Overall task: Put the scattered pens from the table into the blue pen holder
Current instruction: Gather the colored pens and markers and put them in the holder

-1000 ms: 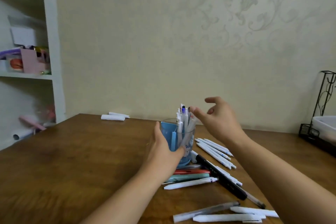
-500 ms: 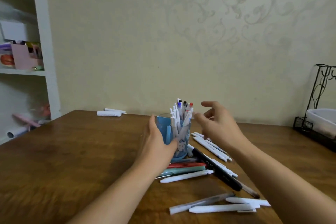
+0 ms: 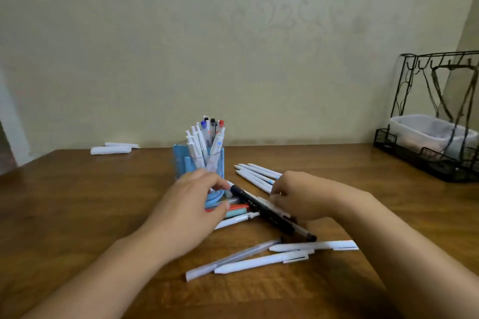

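While the blue pen holder (image 3: 199, 163) is standing half-filled on the counter (image 3: 77, 202), the left hand (image 3: 191, 207) is hovering loosely open at its base and the right hand (image 3: 298, 197) is closing on the black pen (image 3: 261, 206); lifting it cleanly comes next, likely

table (image 3: 77, 215): glossy grained wood | pen holder (image 3: 181, 160): translucent blue plastic | rack (image 3: 404, 116): black wire (matt)
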